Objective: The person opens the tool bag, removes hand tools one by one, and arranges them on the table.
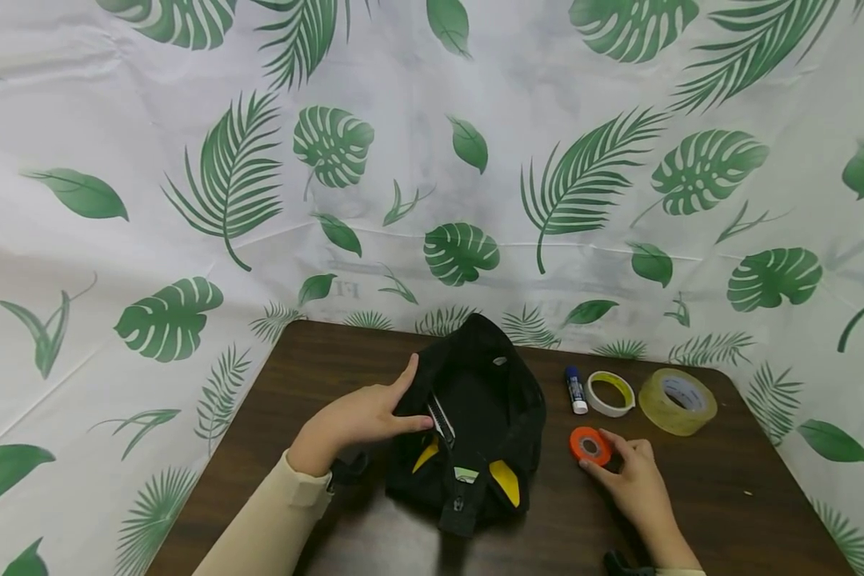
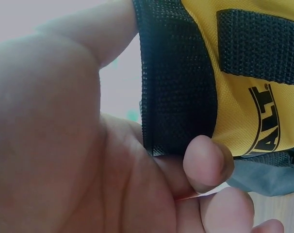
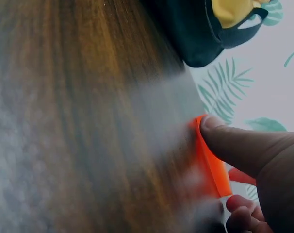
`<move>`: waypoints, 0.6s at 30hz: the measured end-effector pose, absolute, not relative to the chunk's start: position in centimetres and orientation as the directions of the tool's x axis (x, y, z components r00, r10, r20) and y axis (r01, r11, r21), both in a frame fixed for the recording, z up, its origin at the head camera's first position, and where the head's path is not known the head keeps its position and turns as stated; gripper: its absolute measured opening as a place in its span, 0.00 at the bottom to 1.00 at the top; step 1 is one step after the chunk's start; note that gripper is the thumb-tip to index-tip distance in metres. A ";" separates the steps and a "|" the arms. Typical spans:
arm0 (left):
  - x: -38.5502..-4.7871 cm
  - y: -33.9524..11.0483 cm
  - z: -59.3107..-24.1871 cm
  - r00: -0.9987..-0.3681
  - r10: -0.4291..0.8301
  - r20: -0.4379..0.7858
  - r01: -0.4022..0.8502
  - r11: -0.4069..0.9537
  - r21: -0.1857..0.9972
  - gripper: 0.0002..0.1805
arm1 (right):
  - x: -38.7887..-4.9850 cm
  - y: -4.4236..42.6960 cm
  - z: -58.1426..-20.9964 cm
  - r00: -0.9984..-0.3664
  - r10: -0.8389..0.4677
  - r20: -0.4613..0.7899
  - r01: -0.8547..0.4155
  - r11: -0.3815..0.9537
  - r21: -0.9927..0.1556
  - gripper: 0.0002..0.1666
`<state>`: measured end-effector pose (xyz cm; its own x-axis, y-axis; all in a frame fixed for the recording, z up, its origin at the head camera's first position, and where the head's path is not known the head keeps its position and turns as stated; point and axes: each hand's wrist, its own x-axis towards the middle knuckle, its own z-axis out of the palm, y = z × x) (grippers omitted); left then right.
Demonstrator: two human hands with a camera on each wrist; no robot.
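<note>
Left hand [image 1: 356, 420], part-curled, grips black bag [image 1: 529, 416] by edge; right hand [image 1: 637, 480] pinches orange tape roll [image 1: 578, 440] between thumb and fingers.

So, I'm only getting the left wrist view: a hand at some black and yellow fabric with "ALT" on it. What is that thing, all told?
Observer: From the head view, it's a fabric bag with its mouth gaping open.
Visitor: And the other hand, is it just resting?
Observer: No, the right hand pinches an orange tape roll.
Visitor: Anything else lying about over there?
Observer: Yes, beyond that hand a glue stick, a white tape roll and a clear packing tape roll stand in a row.
</note>
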<state>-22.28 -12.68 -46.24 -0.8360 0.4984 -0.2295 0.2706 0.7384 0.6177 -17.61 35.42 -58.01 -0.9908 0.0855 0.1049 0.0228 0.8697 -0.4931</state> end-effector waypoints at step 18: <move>-22.3 -12.6 -46.2 -0.838 0.493 -0.236 0.256 0.736 0.627 0.63 | -17.5 35.5 -58.1 -0.981 0.072 0.182 -0.032 0.858 -0.512 0.35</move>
